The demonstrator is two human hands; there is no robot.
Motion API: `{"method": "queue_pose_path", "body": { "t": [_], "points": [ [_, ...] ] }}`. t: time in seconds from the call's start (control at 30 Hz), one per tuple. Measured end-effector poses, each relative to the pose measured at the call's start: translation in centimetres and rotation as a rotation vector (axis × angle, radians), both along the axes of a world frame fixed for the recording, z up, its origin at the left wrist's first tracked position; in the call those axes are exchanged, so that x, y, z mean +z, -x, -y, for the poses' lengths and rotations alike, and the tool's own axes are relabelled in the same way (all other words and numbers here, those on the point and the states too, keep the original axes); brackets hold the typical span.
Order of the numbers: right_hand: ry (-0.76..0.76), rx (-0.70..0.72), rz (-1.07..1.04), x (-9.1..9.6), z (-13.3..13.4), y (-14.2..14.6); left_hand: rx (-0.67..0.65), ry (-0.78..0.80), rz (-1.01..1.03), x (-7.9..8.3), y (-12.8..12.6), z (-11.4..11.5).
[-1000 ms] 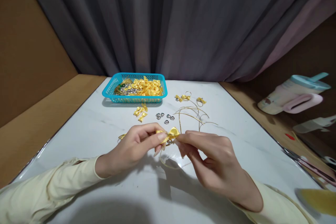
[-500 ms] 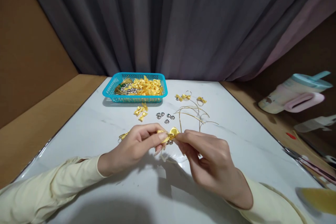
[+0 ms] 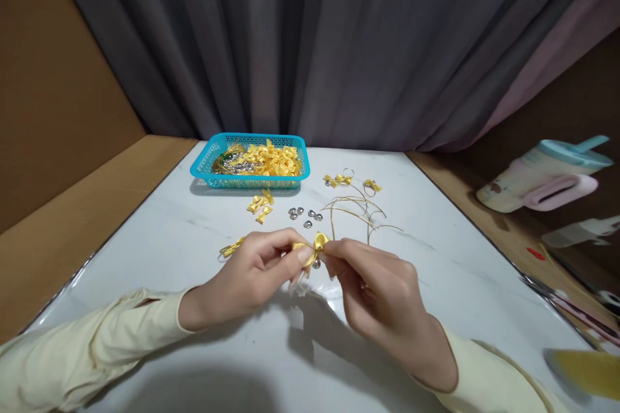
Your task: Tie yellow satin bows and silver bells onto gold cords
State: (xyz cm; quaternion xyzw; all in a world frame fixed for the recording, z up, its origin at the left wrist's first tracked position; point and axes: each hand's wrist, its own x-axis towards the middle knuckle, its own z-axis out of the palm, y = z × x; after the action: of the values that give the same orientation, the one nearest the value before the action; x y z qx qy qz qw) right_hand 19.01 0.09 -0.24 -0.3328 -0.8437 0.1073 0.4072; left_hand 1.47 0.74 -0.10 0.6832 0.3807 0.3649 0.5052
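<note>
Between my hands is a yellow ribbon bow (image 3: 320,242), with a small silver piece (image 3: 316,264) hanging just under it. My left hand (image 3: 261,268) pinches the bow's left side between thumb and fingers. At its right side, my right hand (image 3: 382,284) is closed, its fingertips pressed on the bow near the knot. Whether the right fingers also hold a cord is hidden. Beyond the hands lie several silver drop-shaped pieces (image 3: 308,224), loose yellow bows (image 3: 264,214) and thin gold cords (image 3: 356,208). Another yellow bow with cord (image 3: 231,247) lies beside my left hand.
A blue plastic basket (image 3: 249,182) holds yellow bows, silver pieces and a bundle of gold cord. Bows with cord loops (image 3: 372,185) lie at the back right. Along the right side are a tumbler (image 3: 523,174), a clear bottle (image 3: 571,232), scissors (image 3: 557,300) and a yellow item (image 3: 588,371).
The bow has turned slightly, so its right loop stands more upright and the silver piece hangs clearer below. Both hands have shifted only a little and keep their pinch.
</note>
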Motion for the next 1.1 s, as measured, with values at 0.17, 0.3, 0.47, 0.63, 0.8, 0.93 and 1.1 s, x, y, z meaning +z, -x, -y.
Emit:
{"method": "queue_pose_path", "body": {
  "t": [0.17, 0.3, 0.47, 0.63, 0.8, 0.93, 1.1],
  "points": [
    [0.220, 0.040, 0.096, 1.3, -0.9, -0.9, 0.050, -0.088, -0.002, -0.1, 0.1, -0.2],
    [0.316, 0.076, 0.161, 1.5, -1.2, -1.3, 0.063, -0.131, -0.023, -0.3, 0.1, -0.2],
    [0.370, 0.111, 0.146, 1.6, -1.1, -1.0, 0.078, -0.146, -0.024, -0.4, 0.0, -0.3],
    [0.272, 0.089, 0.088, 1.1, -0.8, -0.6, 0.068, -0.158, -0.052, -0.5, -0.1, -0.4],
    [0.097, 0.074, 0.171, 0.7, -1.5, -1.1, 0.077, -0.263, -0.142, -1.0, 0.0, -0.5],
    [0.042, 0.001, 0.284, 1.9, -2.0, -2.0, 0.064, -0.477, -0.192, -1.3, 0.0, -0.6],
    [-0.069, 0.148, 0.367, 2.5, -1.6, -1.6, 0.000, -0.628, -0.244, -1.5, -0.1, -0.6]
  ]
}}
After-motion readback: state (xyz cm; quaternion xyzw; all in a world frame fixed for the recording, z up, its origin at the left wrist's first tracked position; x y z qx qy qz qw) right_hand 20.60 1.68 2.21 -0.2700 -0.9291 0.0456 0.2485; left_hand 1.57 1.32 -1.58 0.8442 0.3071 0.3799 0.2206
